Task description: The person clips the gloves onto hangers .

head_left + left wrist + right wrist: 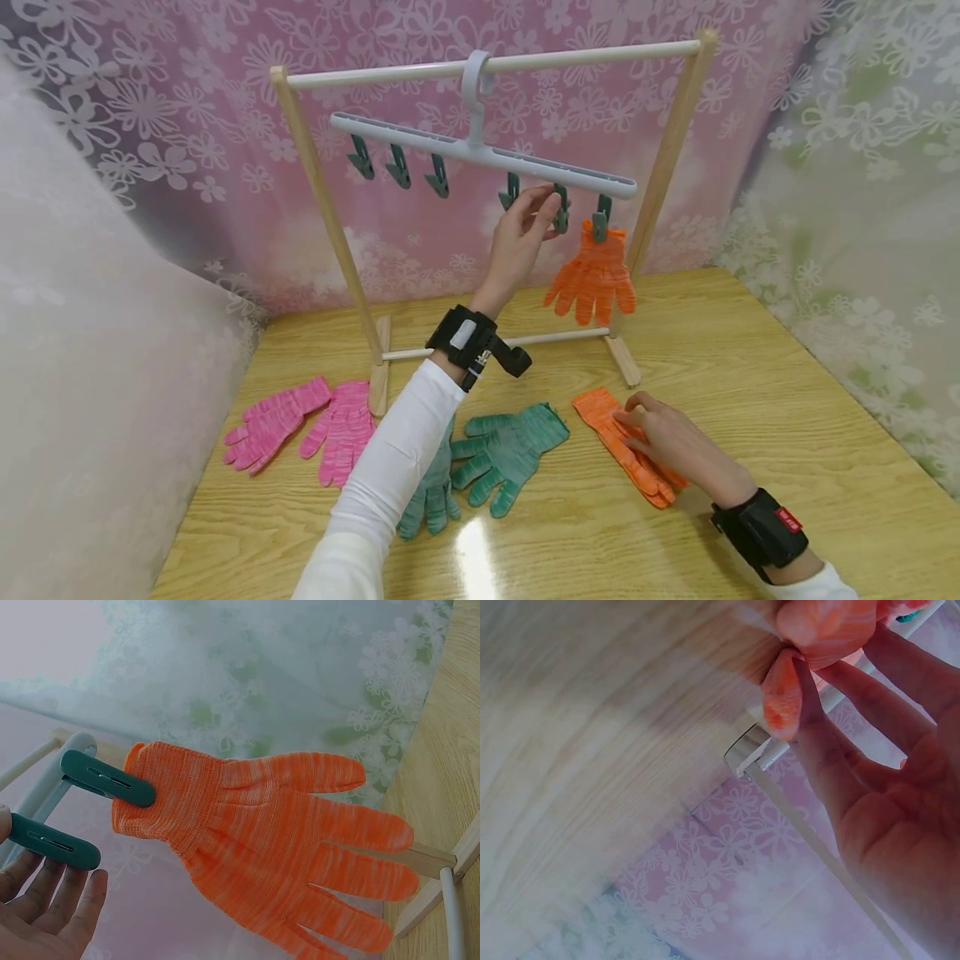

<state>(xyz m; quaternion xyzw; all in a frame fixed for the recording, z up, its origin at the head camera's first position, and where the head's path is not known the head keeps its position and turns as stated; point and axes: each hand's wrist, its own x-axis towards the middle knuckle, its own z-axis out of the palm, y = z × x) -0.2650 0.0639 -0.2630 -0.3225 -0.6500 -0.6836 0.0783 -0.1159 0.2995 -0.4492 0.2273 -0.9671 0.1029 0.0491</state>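
My left hand point(521, 229) is raised to the hanger and pinches a dark green clip point(54, 844) between thumb and fingers. Beside it, another clip point(601, 221) at the hanger's right end bites the cuff of an orange knit glove point(592, 279), which hangs fingers down. The white hanger point(480, 152) tilts, lower on the right. Down on the table, my right hand point(678, 442) grips a second orange glove point(607, 429) along its side. In the right wrist view, bunched orange fabric point(782, 701) shows at the fingertips.
A wooden rack point(330, 208) carries the hanger on its top bar. More clips point(398, 167) hang along the left half. Two pink gloves point(273, 423) and two green gloves point(513, 454) lie on the wooden table point(735, 358). Flowered curtains surround it.
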